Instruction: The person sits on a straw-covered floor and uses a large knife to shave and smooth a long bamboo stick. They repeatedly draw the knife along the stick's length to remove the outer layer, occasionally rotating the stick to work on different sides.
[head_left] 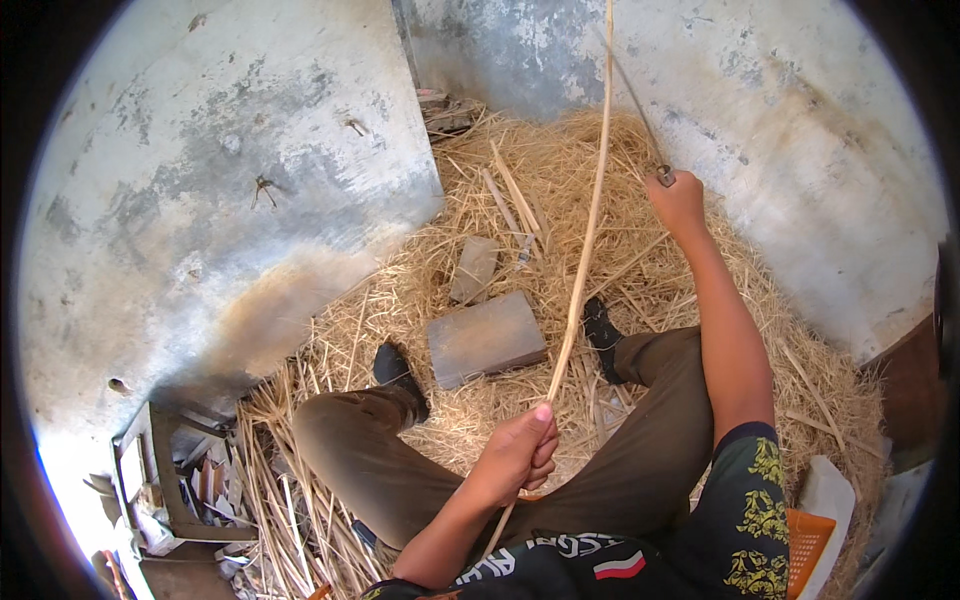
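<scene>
My left hand (512, 458) is closed around the lower part of a long, pale bamboo strip (594, 200), in front of my lap. The strip rises from there past the top edge of the view, bending slightly. Out at arm's length, my right hand (680, 207) grips the handle of a long, thin-bladed knife (641, 108). Its blade points up and to the left toward the wall, and its tip comes near the strip in the picture. Whether blade and strip touch, I cannot tell. Most of the knife's handle is hidden in my fist.
Between my feet lies a grey block (487, 338), with a smaller flat brick (474, 268) behind it. Shavings (640, 275) cover the floor. Split strips (290, 500) heap at left beside a frame (160, 480) holding scraps. Walls (250, 150) stand close; an orange basket (808, 550) sits at right.
</scene>
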